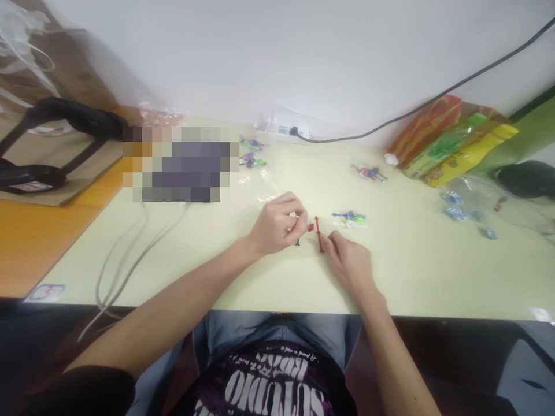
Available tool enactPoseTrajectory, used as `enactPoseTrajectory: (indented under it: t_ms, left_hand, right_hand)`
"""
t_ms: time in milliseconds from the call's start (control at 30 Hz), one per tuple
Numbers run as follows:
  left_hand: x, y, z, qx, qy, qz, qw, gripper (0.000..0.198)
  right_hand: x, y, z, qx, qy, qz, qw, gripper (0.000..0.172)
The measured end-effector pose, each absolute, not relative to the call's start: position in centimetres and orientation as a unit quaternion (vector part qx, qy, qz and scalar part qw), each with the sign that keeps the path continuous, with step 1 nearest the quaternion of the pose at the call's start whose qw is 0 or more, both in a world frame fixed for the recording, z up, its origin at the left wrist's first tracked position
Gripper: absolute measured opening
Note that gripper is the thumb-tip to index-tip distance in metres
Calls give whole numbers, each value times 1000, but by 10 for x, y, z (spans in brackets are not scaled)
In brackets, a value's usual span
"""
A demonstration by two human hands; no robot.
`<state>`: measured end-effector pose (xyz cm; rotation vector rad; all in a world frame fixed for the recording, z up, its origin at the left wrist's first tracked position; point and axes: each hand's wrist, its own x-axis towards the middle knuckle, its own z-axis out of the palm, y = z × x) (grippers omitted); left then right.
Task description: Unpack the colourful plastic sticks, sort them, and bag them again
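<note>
**Thin red plastic rod (319,234) held up to a tiny fitting**

The thin red plastic rod stood nearly upright on the pale yellow surface (411,271), just in front of the person and between the two hands. The right hand (349,263) had its thumb and forefinger closed on the rod's lower end, the other fingers loosely curled. The left hand (277,225) was curled into a loose fist, its fingertips pinched on a small red piece (310,227) just beside the rod's upper part; whether the two touched could not be told. A small dark bit (298,242) showed under that hand. A blue and green toy figure (349,218) lay near, beyond the rod, and clear plastic bags of small parts (468,214) lay well apart to the right.

Judged from this, the work called for a light, steady pinch. The wrists were best braced on the surface and the rod held without bending. The small piece was best brought square to it rather than forced, since so small a part looked easy to drop or snap.
</note>
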<state>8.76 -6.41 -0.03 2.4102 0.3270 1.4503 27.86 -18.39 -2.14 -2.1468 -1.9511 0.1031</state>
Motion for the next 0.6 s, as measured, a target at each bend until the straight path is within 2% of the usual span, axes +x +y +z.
enactPoseTrajectory:
  t_ms: [600]
  left_hand:
    - [89, -65, 1, 840, 114, 506, 161, 43]
  right_hand:
    - [278, -183, -21, -734, -667, 38, 120, 39]
